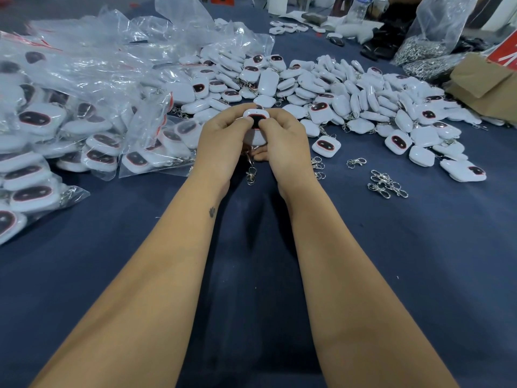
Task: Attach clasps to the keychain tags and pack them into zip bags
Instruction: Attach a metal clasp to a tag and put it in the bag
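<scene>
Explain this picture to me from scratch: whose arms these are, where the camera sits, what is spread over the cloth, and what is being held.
There is no machine here. A person wears a camera on the head, looking forward and down, so both bare forearms reach in from the bottom edge. The left hand and right hand together pinch one white keychain tag with a dark, red-rimmed face; a metal clasp dangles below it. On the dark blue cloth lie a big heap of loose tags ahead and to the right, filled clear zip bags on the left, and loose clasps near the right wrist. A brown cardboard box sits far right.
</scene>
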### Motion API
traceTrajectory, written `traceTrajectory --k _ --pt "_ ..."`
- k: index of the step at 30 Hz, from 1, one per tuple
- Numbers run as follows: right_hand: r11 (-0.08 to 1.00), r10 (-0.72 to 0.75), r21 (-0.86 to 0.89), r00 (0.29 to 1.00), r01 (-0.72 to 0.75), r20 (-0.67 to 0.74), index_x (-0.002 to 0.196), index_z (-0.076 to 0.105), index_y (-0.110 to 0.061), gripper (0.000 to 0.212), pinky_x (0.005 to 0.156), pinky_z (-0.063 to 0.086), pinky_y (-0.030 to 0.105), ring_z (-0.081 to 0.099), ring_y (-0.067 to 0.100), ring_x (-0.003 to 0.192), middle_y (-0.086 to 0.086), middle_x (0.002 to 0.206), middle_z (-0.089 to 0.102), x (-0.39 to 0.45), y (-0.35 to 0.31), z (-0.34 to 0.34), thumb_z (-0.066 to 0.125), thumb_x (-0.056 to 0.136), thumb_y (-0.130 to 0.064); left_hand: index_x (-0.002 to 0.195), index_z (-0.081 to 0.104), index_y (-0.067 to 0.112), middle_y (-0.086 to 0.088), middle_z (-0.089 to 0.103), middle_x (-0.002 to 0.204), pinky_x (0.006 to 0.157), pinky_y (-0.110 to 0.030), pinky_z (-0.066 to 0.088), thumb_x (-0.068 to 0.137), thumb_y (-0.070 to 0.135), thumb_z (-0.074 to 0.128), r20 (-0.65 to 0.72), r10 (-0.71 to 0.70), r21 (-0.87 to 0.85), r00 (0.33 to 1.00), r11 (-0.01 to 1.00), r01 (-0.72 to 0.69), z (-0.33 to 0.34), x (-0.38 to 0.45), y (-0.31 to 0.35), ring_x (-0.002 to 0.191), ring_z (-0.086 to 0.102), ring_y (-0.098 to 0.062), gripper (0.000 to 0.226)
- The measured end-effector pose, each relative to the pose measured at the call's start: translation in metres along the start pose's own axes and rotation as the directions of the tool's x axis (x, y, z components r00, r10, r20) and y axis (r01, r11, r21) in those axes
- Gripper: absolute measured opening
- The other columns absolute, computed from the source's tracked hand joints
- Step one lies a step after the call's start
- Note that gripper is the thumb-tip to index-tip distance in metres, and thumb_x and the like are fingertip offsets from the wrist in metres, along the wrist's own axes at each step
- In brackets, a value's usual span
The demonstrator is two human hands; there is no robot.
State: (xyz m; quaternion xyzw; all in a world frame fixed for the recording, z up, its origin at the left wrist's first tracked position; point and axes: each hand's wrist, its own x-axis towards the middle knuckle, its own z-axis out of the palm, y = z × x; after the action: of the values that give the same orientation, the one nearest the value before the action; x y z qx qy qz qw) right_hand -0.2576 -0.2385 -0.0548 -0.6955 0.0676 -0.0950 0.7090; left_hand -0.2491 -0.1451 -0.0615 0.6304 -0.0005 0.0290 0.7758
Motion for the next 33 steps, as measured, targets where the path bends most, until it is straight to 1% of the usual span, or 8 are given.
traceTrajectory --k 3,7,12,14,20,25,30,33 --pt "1.000 -0.012 -0.013 1.000 0.012 0.000 0.096 0.065 -0.015 0.019 0.051 0.046 0.023 0.053 0.018 0.060 0.013 0.081 0.064 -0.0014 -0.0008 -0.0002 0.048 0.094 -0.007 0.111 0.072 0.018 -0.014 0.072 0.109 0.078 -0.029 0.054 0.092 0.004 0.055 0.016 -0.004 0.027 1.000 1.000 0.004 -0.0007 0.0001 -0.0017 0.092 0.065 -0.018 0.029" --pt "0.999 -0.024 -0.028 1.000 0.023 -0.006 0.093 0.065 -0.016 0.017 0.050 0.044 0.021 0.053 0.015 0.060 0.011 0.077 0.064 -0.0018 -0.0015 -0.0008 0.050 0.094 -0.007 0.113 0.071 0.017 -0.011 0.070 0.100 0.082 -0.033 0.052 0.092 0.002 0.055 0.036 0.007 0.050 0.999 0.999 -0.009 -0.0015 -0.0003 -0.0020 0.087 0.063 -0.018 0.031" --pt "0.997 -0.032 -0.065 0.999 0.031 -0.015 0.096 0.066 -0.015 0.017 0.059 0.046 0.027 0.056 0.017 0.066 0.015 0.082 0.066 -0.0015 -0.0001 -0.0003 0.051 0.093 -0.009 0.116 0.071 0.016 -0.022 0.069 0.113 0.079 -0.031 0.053 0.091 0.002 0.054 0.043 0.005 0.055 0.999 0.998 -0.008 -0.0022 -0.0008 -0.0013 0.089 0.063 -0.018 0.033" --pt "0.997 -0.032 -0.074 0.999 0.030 -0.015 0.094 0.066 -0.016 0.017 0.061 0.046 0.029 0.056 0.020 0.068 0.019 0.084 0.067 -0.0015 0.0001 -0.0003 0.050 0.093 -0.010 0.112 0.072 0.017 -0.020 0.070 0.112 0.079 -0.032 0.053 0.091 0.001 0.054 0.039 0.013 0.054 0.999 0.998 -0.015 -0.0016 -0.0017 -0.0010 0.088 0.064 -0.018 0.032" --pt "0.999 -0.020 -0.047 1.000 0.020 0.006 0.088 0.066 -0.020 0.020 0.052 0.045 0.023 0.055 0.019 0.065 0.012 0.079 0.064 -0.0013 -0.0020 -0.0005 0.050 0.093 -0.010 0.096 0.075 0.027 -0.017 0.072 0.106 0.085 -0.038 0.054 0.091 0.002 0.053 0.031 0.033 0.064 0.999 0.997 -0.035 -0.0010 -0.0028 -0.0010 0.088 0.065 -0.020 0.034" --pt "0.999 -0.017 -0.033 1.000 0.018 0.007 0.087 0.066 -0.018 0.016 0.050 0.045 0.021 0.055 0.017 0.064 0.010 0.078 0.063 -0.0015 -0.0028 -0.0007 0.053 0.093 -0.011 0.099 0.074 0.025 -0.014 0.073 0.104 0.086 -0.040 0.055 0.091 0.003 0.052 0.034 0.043 0.090 0.999 0.995 -0.046 -0.0016 -0.0018 -0.0021 0.088 0.066 -0.018 0.032" --pt "1.000 -0.013 -0.028 1.000 0.013 0.010 0.096 0.066 -0.013 0.017 0.051 0.045 0.022 0.055 0.013 0.061 0.004 0.074 0.063 -0.0008 -0.0018 -0.0016 0.050 0.092 -0.010 0.087 0.075 0.030 0.002 0.074 0.084 0.084 -0.036 0.056 0.090 0.002 0.053 0.009 0.058 0.110 0.998 0.992 -0.059 -0.0001 -0.0028 -0.0015 0.081 0.066 -0.013 0.036" --pt "0.999 -0.019 -0.049 1.000 0.020 0.020 0.094 0.066 -0.015 0.017 0.053 0.045 0.023 0.056 0.013 0.064 0.002 0.075 0.063 -0.0019 -0.0021 -0.0015 0.050 0.092 -0.010 0.094 0.076 0.024 -0.001 0.075 0.089 0.087 -0.039 0.056 0.090 0.001 0.052 0.005 0.058 0.134 0.998 0.989 -0.058 -0.0002 -0.0025 -0.0010 0.084 0.067 -0.014 0.033"
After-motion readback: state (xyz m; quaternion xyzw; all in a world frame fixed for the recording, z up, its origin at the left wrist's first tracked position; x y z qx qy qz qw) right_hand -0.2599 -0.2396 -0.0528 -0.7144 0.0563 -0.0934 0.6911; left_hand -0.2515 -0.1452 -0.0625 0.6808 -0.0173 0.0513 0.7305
